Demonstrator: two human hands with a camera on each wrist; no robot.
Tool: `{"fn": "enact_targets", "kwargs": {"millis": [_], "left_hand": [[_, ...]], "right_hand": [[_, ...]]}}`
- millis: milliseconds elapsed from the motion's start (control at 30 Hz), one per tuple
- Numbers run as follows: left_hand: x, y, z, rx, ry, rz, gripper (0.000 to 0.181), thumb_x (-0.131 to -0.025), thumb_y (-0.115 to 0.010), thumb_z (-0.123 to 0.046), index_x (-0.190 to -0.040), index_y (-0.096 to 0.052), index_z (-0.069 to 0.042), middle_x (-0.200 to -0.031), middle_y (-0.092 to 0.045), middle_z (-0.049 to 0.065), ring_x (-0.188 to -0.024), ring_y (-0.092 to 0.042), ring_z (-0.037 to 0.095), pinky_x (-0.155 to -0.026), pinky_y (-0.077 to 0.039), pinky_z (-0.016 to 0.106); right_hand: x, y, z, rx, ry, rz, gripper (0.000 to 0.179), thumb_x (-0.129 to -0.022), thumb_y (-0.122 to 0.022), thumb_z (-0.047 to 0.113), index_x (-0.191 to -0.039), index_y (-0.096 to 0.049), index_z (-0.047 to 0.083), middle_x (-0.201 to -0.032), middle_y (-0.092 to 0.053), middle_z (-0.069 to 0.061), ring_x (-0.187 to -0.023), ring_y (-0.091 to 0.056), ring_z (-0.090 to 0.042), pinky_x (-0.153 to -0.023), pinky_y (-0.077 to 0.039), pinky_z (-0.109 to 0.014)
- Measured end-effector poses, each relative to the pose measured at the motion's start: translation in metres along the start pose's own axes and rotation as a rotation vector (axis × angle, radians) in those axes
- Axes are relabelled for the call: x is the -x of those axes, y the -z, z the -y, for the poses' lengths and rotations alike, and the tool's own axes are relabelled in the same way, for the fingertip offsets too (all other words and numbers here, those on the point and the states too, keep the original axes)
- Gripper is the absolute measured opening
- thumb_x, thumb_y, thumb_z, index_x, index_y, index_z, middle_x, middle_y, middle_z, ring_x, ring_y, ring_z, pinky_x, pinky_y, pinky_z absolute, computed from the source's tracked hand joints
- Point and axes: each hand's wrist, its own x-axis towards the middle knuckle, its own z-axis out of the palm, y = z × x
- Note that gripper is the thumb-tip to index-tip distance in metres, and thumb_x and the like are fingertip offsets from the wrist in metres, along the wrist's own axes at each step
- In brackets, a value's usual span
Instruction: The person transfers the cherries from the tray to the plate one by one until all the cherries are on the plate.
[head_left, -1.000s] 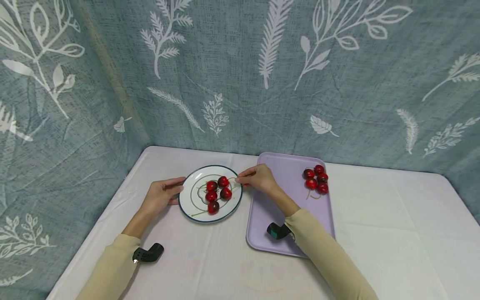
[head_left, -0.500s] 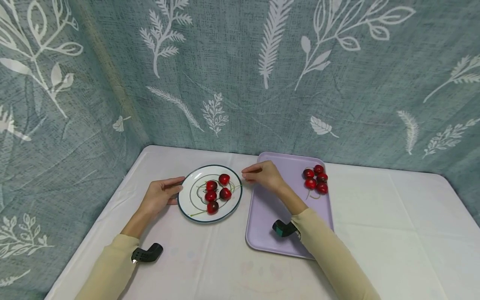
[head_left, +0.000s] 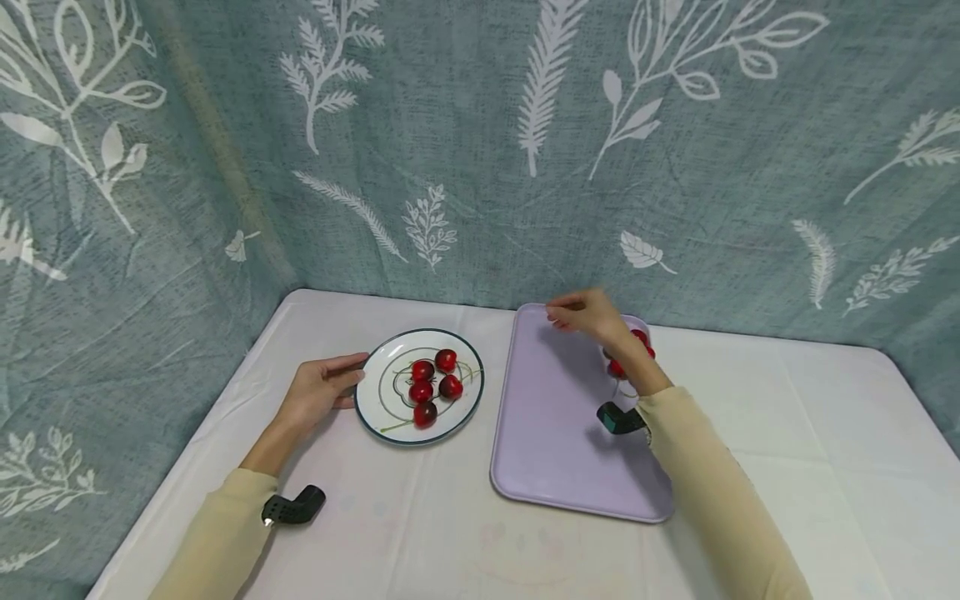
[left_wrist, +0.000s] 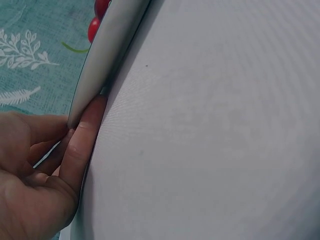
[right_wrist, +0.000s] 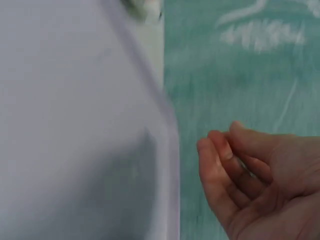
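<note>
My left hand [head_left: 315,393] holds the left rim of a white plate [head_left: 392,357] with a dark blue-green edge. In the left wrist view the fingers [left_wrist: 80,150] reach under the plate's rim while the thumb is at its edge. Several red cherries [head_left: 422,392] with green stems lie on the plate. Over the far part of a lilac tray [head_left: 555,433], my right hand [head_left: 588,315] is raised with loosely bent fingers and holds nothing. More cherries [head_left: 617,369] sit at the tray's far right, partly hidden behind the right hand and wrist.
A white cloth [head_left: 420,517] covers the table. Behind it and to the left hangs a blue-green curtain [head_left: 480,150] with white leaf prints. Black wrist cameras are strapped to both sleeves, and the right one [head_left: 621,418] hangs above the tray.
The right hand let go of a cherry's stem at the plate's right side, then moved right and away over the tray. The left hand has stayed at the plate's rim.
</note>
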Motion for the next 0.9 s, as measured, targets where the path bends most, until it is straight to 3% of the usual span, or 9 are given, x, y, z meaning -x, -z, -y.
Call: {"fn": "enact_targets", "kwargs": {"millis": [167,267,400,567,900], "left_hand": [[0.000,0.000,-0.002,-0.013,0.004,0.002,0.041,-0.099,-0.054,-0.005,-0.139,-0.050,0.006,-0.137,-0.051,0.029,-0.084,-0.061,-0.004,-0.067,-0.060,0.021],[0.000,0.000,-0.002,-0.020,0.012,-0.002,0.041,-0.100,-0.054,-0.005,-0.139,-0.050,0.005,-0.137,-0.051,0.029,-0.084,-0.061,-0.003,-0.067,-0.060,0.021],[0.000,0.000,-0.003,-0.032,0.016,-0.006,0.042,-0.100,-0.054,-0.006,-0.140,-0.050,0.005,-0.138,-0.051,0.028,-0.085,-0.061,-0.003,-0.067,-0.059,0.021],[0.000,-0.001,-0.003,-0.041,0.017,-0.016,0.042,-0.100,-0.055,-0.007,-0.140,-0.050,0.004,-0.138,-0.051,0.027,-0.085,-0.060,-0.003,-0.067,-0.059,0.020],[0.002,-0.001,-0.002,-0.030,0.020,-0.012,0.041,-0.100,-0.054,-0.008,-0.140,-0.051,0.002,-0.139,-0.050,0.026,-0.085,-0.061,-0.003,-0.069,-0.059,0.020]], "right_hand": [[-0.002,0.034,-0.020,0.266,0.090,-0.030,0.023,-0.095,-0.061,0.002,-0.112,-0.068,-0.012,-0.107,-0.069,-0.026,-0.093,-0.067,-0.032,-0.078,-0.059,-0.034],[0.001,0.049,-0.029,0.388,0.150,-0.034,0.017,-0.091,-0.062,-0.003,-0.102,-0.072,-0.010,-0.100,-0.071,-0.023,-0.091,-0.066,-0.033,-0.080,-0.058,-0.039],[0.006,0.059,-0.035,0.441,0.158,0.011,0.020,-0.088,-0.058,-0.010,-0.102,-0.072,-0.011,-0.101,-0.071,-0.024,-0.097,-0.066,-0.038,-0.089,-0.055,-0.049],[0.011,0.062,-0.039,0.486,0.116,0.045,0.026,-0.088,-0.055,-0.013,-0.109,-0.069,-0.011,-0.108,-0.069,-0.025,-0.104,-0.064,-0.039,-0.094,-0.053,-0.049],[0.014,0.064,-0.045,0.604,0.119,0.078,0.017,-0.086,-0.067,-0.007,-0.100,-0.075,-0.004,-0.096,-0.073,-0.017,-0.093,-0.067,-0.033,-0.086,-0.057,-0.046]]}}
